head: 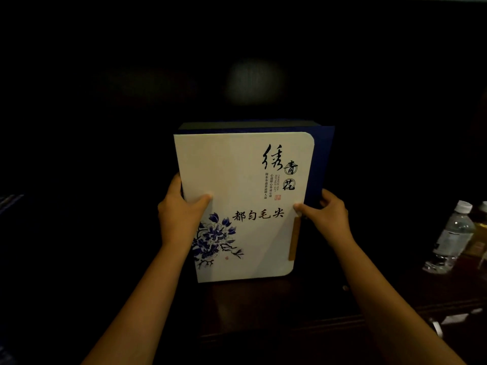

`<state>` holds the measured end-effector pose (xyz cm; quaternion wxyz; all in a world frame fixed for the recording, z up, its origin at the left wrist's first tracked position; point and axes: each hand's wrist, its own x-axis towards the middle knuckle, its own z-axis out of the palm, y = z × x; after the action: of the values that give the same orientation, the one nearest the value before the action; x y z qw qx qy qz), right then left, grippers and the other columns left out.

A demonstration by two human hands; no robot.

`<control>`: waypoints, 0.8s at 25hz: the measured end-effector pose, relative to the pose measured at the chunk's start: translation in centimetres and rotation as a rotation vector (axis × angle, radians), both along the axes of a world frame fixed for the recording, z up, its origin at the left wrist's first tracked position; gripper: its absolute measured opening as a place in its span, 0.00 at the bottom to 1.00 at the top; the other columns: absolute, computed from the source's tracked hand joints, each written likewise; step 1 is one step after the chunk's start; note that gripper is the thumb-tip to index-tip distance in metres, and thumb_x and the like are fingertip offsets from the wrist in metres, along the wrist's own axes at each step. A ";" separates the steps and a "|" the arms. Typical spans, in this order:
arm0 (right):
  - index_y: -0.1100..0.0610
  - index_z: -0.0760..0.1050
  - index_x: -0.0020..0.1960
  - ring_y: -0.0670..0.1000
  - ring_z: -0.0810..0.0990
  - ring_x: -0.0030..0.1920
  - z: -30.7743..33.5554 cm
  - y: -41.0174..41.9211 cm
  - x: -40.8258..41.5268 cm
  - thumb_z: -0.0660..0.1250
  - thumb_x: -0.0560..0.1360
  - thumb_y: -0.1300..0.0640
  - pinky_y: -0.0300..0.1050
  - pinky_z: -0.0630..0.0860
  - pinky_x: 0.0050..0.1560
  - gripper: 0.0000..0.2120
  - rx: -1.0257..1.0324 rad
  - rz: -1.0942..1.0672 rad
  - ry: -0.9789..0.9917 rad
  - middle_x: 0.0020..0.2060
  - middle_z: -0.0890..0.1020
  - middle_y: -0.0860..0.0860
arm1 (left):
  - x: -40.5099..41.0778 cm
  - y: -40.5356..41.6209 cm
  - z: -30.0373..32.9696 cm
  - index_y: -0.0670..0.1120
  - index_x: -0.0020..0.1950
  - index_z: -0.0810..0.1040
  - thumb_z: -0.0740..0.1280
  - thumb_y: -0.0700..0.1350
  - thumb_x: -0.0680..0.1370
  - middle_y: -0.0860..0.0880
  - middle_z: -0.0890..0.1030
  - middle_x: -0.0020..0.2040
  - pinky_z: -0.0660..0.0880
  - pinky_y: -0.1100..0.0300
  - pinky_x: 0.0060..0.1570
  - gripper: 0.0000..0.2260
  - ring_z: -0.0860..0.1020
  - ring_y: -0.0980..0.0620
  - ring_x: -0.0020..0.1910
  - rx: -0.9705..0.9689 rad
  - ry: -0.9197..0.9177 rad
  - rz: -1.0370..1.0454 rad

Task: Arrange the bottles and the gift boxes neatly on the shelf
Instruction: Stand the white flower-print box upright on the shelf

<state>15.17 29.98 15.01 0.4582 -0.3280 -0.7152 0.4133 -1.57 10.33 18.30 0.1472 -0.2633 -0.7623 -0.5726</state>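
— How are your hands set?

— Both arms reach forward. My left hand (180, 214) and right hand (328, 217) clamp the gift box (245, 206) by its side edges, thumbs on its white front, fingers wrapped behind.

— Where's the box?

— Upright between my palms, on the dark wooden surface (263, 306).

— Anything nearby?

— A water bottle (452, 238) well right of my right fingers; the rest is too dark to tell.

Gift box (245, 180): white face, blue flower print, black calligraphy, dark blue sides. Bottle (452, 238): clear, white cap.
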 end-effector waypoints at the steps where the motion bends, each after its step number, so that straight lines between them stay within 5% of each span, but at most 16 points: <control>1: 0.57 0.72 0.60 0.57 0.73 0.62 0.0 -0.1 0.5 0.74 0.66 0.56 0.45 0.71 0.51 0.24 0.004 0.015 0.004 0.61 0.77 0.56 | 0.6 -0.2 -0.1 0.47 0.67 0.68 0.73 0.45 0.69 0.42 0.77 0.63 0.75 0.46 0.59 0.28 0.76 0.43 0.60 -0.008 0.006 0.013; 7: 0.58 0.71 0.61 0.58 0.74 0.63 0.0 -0.4 3.2 0.74 0.66 0.57 0.55 0.74 0.58 0.26 0.025 0.058 0.012 0.62 0.76 0.57 | 3.5 -1.1 -0.5 0.48 0.67 0.69 0.73 0.46 0.69 0.43 0.77 0.63 0.75 0.46 0.59 0.28 0.76 0.43 0.60 0.001 0.040 0.041; 20: 0.55 0.69 0.64 0.59 0.71 0.65 -1.6 -0.4 4.5 0.75 0.65 0.53 0.53 0.72 0.59 0.30 0.042 0.046 0.036 0.63 0.75 0.57 | 4.7 -2.2 -1.7 0.49 0.68 0.68 0.73 0.44 0.69 0.44 0.76 0.64 0.72 0.54 0.60 0.29 0.75 0.45 0.62 0.020 0.074 0.017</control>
<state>19.68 29.61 13.41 0.4683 -0.2942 -0.7226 0.4147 3.16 8.13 16.62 0.1828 -0.2763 -0.7529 -0.5687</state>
